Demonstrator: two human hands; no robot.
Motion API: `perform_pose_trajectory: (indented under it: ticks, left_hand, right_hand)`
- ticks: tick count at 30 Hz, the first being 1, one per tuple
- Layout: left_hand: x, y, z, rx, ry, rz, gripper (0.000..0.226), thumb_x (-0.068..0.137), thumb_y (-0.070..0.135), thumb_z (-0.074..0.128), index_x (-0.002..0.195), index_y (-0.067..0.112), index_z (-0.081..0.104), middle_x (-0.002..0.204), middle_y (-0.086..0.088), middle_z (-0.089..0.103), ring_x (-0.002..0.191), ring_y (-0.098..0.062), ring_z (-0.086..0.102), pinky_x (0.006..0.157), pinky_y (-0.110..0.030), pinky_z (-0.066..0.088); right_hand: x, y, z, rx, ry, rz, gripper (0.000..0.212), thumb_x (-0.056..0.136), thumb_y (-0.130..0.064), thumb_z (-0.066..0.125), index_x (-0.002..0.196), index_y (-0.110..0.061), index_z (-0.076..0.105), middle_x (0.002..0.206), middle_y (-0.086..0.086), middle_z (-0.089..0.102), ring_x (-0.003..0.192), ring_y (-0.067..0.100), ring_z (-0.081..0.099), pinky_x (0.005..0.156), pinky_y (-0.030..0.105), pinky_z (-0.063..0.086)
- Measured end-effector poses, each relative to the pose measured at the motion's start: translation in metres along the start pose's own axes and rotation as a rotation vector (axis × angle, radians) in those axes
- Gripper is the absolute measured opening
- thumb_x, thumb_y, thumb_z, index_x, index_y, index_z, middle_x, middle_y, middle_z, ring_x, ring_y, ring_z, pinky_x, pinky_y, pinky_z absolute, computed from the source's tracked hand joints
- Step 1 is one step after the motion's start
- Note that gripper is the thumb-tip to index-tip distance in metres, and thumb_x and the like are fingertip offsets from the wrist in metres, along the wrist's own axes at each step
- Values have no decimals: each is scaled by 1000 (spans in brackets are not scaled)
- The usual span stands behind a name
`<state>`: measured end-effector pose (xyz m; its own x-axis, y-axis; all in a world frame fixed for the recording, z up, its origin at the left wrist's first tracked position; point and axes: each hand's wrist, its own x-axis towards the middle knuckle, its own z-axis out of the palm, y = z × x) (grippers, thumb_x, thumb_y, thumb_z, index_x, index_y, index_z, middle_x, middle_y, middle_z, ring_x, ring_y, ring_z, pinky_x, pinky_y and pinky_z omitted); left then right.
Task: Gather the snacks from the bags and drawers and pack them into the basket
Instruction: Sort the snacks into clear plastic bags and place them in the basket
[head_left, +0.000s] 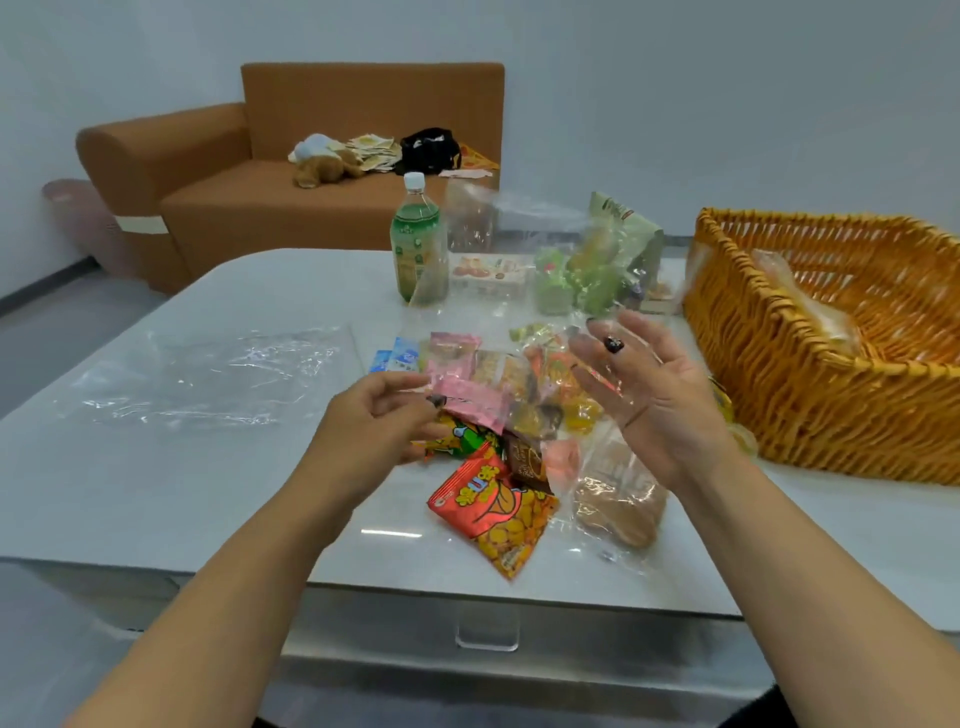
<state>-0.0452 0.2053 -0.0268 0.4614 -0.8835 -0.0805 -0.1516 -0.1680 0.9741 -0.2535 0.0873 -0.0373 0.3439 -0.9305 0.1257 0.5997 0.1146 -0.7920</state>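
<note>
Left hand curled, fingertips pinching the edge of a pink snack packet at the near-left side of the snack pile. Right hand held apart above the pile's right side, palm up and turned inward, fingers spread and loose, gripping nothing; a film of clear plastic seems to lie across it, hard to tell.

Basket stands just right of the pile, long axis running away from the viewer, near wall high. Right hand is nearer it by far; anything the left hand lifts would likely have to cross the pile and clear that wall. One clear-wrapped item already inside the basket.

Counter pale and glossy. Left of the pile, a flattened clear bag. Beyond the pile, a green bottle and more bagged snacks.

Behind, an orange sofa.
</note>
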Motion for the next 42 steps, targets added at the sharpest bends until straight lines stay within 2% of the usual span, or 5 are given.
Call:
perform_pose_trajectory:
  ticks: [11,20,34,38,42]
  left_hand:
    - [7,2,-26,-687,-223,-348,99,79,88,15,136,13,48,116,-21,69,104,-41,67,87,-52,56]
    - [4,2,-40,-526,-303,-425,59,83,15,51,141,8,41,115,-20,70,102,-33,70,79,-41,55]
    - [9,-13,-59,189,-689,-400,80,80,-1,70,143,29,29,116,-9,71,101,-30,70,70,-30,60]
    - [8,-22,-49,298,-617,-393,95,61,15,85,141,21,35,104,-8,75,91,-27,73,70,-28,58]
    - [11,-26,-48,360,-468,-298,64,71,17,84,126,19,52,89,-7,75,84,-21,75,67,-25,56]
  right_hand:
    - [-12,-12,-12,-414,-117,-171,12,60,-17,82,71,-17,77,97,8,75,106,25,66,91,37,53]
    - [-24,-26,-22,-752,-176,-156,28,69,8,71,66,-19,76,123,-9,65,121,3,55,98,37,49]
    - [-26,-20,-18,-1024,-319,-191,34,70,3,78,71,-30,75,133,-7,57,132,8,44,111,44,35]
    - [-29,-14,-11,-1045,-49,-222,64,66,-15,82,125,-25,57,133,1,55,123,8,51,103,22,39]
    - [-29,-2,-5,-780,273,-100,51,52,-30,84,96,-14,65,96,7,66,84,16,65,77,30,58]
